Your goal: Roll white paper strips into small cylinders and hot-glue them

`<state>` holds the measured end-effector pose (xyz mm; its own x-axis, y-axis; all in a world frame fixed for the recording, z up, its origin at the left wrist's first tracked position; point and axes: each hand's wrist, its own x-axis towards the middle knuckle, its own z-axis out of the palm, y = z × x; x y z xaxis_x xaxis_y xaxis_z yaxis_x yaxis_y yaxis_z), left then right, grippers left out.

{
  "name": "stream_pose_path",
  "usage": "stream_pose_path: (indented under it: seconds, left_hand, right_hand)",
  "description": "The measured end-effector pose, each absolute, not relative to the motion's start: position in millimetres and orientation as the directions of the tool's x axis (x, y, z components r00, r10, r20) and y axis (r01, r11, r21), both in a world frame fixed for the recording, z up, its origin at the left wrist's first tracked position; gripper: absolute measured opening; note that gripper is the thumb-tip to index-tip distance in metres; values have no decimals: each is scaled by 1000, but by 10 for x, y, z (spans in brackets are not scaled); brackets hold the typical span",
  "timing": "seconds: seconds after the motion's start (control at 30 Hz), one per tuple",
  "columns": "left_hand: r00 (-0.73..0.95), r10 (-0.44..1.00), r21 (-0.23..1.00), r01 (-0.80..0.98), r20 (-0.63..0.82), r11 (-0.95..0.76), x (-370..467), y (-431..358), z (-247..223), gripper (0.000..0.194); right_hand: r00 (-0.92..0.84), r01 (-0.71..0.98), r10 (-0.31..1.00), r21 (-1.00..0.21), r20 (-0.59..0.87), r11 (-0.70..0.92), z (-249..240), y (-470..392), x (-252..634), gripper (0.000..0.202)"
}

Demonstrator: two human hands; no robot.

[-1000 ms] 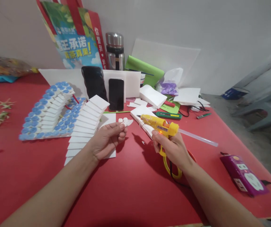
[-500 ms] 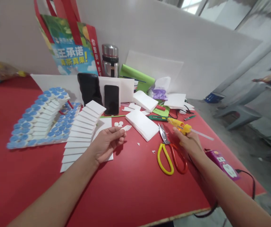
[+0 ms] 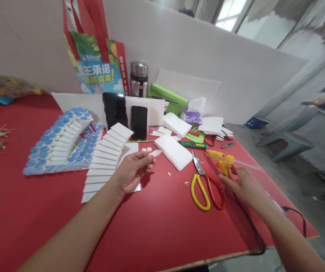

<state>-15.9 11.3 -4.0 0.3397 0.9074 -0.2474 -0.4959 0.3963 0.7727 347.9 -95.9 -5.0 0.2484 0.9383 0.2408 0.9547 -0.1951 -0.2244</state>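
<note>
My left hand [image 3: 135, 172] pinches a small white pointed piece [image 3: 156, 153] between thumb and fingertips, held above the red table. My right hand [image 3: 243, 185] has its thumb and fingers apart around the lower handle of a yellow glue gun [image 3: 222, 160], which has a clear glue stick out of its back. Whether the fingers still touch the handle is hard to tell. Scissors [image 3: 203, 185] with one yellow and one red handle lie just left of it. Beside my left hand is a fanned, stair-like row of white boards [image 3: 102, 162]. Small white round pieces [image 3: 146, 149] lie behind its fingers.
A curved model covered in blue-and-white discs [image 3: 49, 147] stands at the left. Two phones [image 3: 139, 122] lean upright behind the stair row. White pads [image 3: 174, 152], a green cutter [image 3: 192, 144], a steel flask [image 3: 139, 79] and a shopping bag [image 3: 97, 68] are farther back. A black cord [image 3: 250, 219] crosses the right.
My right hand has loosened from around the glue gun and drawn back slightly toward me and to the right. My left hand still pinches the white piece. The camera view has shifted.
</note>
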Motion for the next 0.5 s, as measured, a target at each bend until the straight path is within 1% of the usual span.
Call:
stream_pose_path:
  seconds: [0.03, 0.07, 0.1, 0.13, 0.17, 0.2, 0.23, 0.3, 0.33, 0.4, 0.43, 0.5]
  left_hand:
    - [350, 904, 767, -500, -247, 403, -157, 102, -31, 36]
    - [365, 898, 759, -504, -245, 412, -154, 89, -21, 35]
    - [382, 893, 750, -511, -238, 419, -149, 75, -12, 35]
    - [398, 889, 742, -520, -228, 423, -143, 61, -2, 34]
    - [411, 886, 736, -530, -213, 422, -137, 46, 8, 33]
    - [419, 886, 734, -537, -197, 417, -132, 32, 19, 32]
    - [422, 888, 736, -540, -183, 408, -128, 19, 30, 32]
    - [418, 895, 747, -542, -157, 384, -127, 1, 51, 32]
    - [412, 900, 754, -543, -145, 370, -131, -5, 59, 33]
    - [398, 909, 760, -552, -120, 342, -141, -9, 64, 34]
    - [394, 913, 762, -557, -108, 331, -146, -8, 61, 33]
    - [395, 914, 765, -559, -92, 319, -152, -5, 42, 30]
  right_hand:
    - [205, 973, 944, -156, 260, -168, 53, -1118, 3397, 51]
    - [171, 982, 942, -125, 289, -140, 172, -1260, 3274, 50]
    - [128, 984, 937, -161, 324, -78, 298, -1363, 3113, 47]
    - [96, 968, 924, -249, 370, -1, 421, -1411, 2922, 42]
    - [49, 924, 930, -369, 364, 95, 527, -1392, 2713, 38]
    - [-2, 858, 927, -476, 374, 194, 606, -1306, 2501, 36]
    - [-36, 776, 931, -578, 362, 254, 648, -1161, 2301, 35]
    - [-62, 581, 950, -763, 307, 285, 618, -773, 1975, 39]
    - [-54, 484, 966, -839, 255, 248, 556, -576, 1855, 40]
    - [-88, 284, 981, -940, 172, 190, 381, -272, 1683, 39]
    - [-112, 201, 980, -962, 164, 184, 289, -185, 1622, 39]
    - [-109, 66, 970, -972, 217, 224, 138, -142, 1538, 37]
